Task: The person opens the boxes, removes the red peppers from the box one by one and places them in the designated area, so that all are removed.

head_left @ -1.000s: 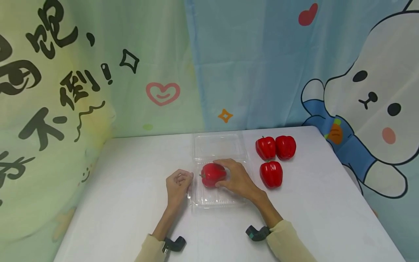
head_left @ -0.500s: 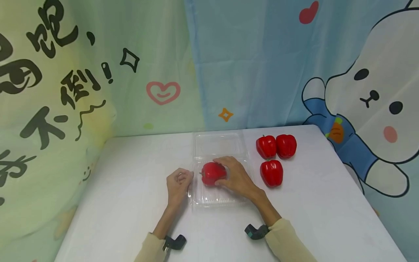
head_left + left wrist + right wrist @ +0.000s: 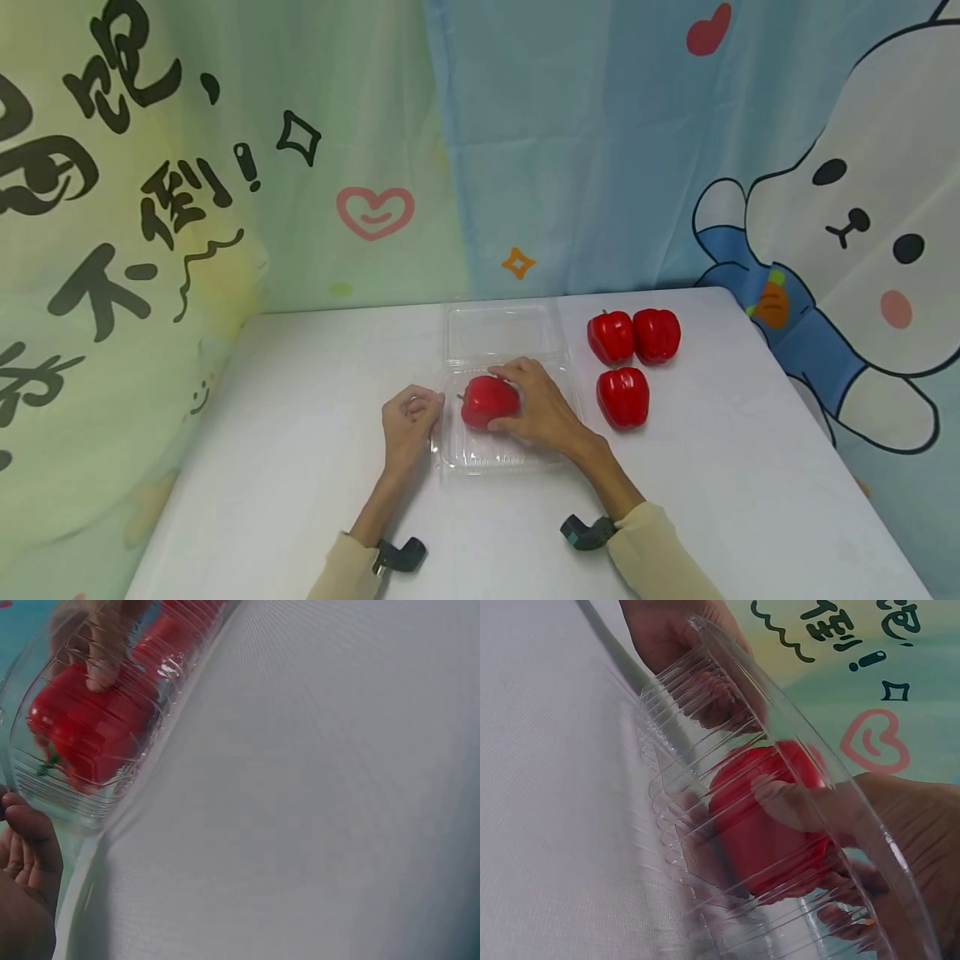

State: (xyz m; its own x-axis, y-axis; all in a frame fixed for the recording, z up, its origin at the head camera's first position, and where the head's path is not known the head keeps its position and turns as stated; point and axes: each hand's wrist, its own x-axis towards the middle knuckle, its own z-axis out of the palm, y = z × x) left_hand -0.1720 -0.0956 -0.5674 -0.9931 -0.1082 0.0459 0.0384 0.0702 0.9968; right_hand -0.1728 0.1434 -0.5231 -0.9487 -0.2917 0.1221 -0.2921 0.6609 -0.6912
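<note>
My right hand (image 3: 536, 407) grips a red bell pepper (image 3: 487, 402), thumb on the near side and fingers on the far side. The pepper is within the base of a clear plastic clamshell box (image 3: 480, 460), its green stem pointing left. Through the ribbed wall in the right wrist view, the thumb presses against the pepper (image 3: 754, 832). At the box's left rim, my left hand (image 3: 408, 421) pinches the edge between thumb and curled fingers. The left wrist view shows this hand (image 3: 26, 870) at the box's corner, only partly in frame.
The box's lid (image 3: 498, 332) lies folded back toward the curtain (image 3: 525, 150). Right of the box, three more red bell peppers are grouped on the white table (image 3: 300, 433): one nearer (image 3: 623, 398), one behind (image 3: 611, 337) and one at the far right (image 3: 657, 336).
The pepper in my right hand has shifted very slightly downward in the head view, and the thumb with it. My left hand keeps its place at the box's rim.
</note>
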